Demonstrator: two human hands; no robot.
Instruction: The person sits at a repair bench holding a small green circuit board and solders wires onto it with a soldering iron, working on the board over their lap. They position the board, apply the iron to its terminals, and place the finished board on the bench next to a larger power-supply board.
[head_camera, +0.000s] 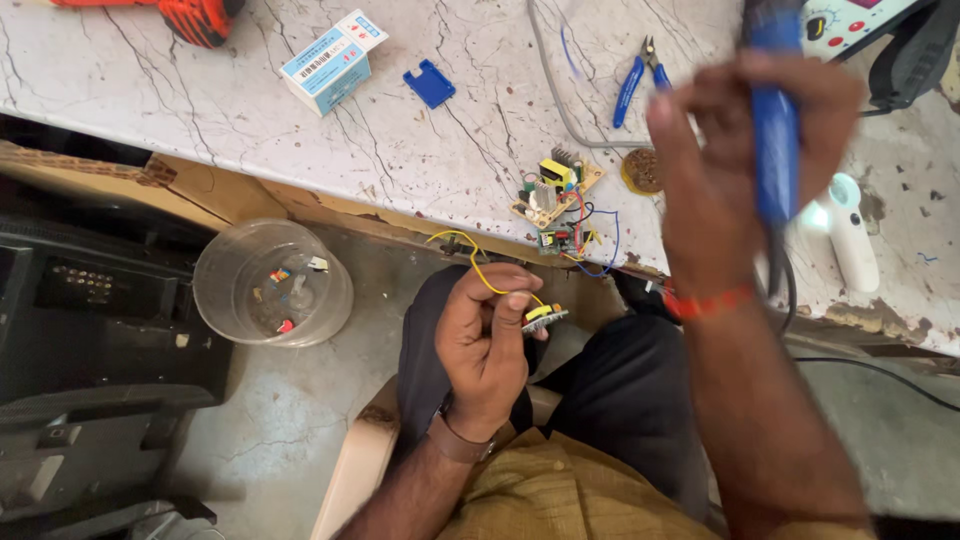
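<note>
Left hand (485, 345): closed, pinching small board (545, 317) at fingertips, below bench (200, 90) front edge, over lap; yellow wire (470, 250) running up from it to circuit boards (555, 200) at that edge. Right hand (745, 150): blurred, wrapped around blue iron (772, 120), held upright above bench's right part. Cutters (635, 80), box (332, 60) farther back. Tub (272, 283) on floor, left.
</note>
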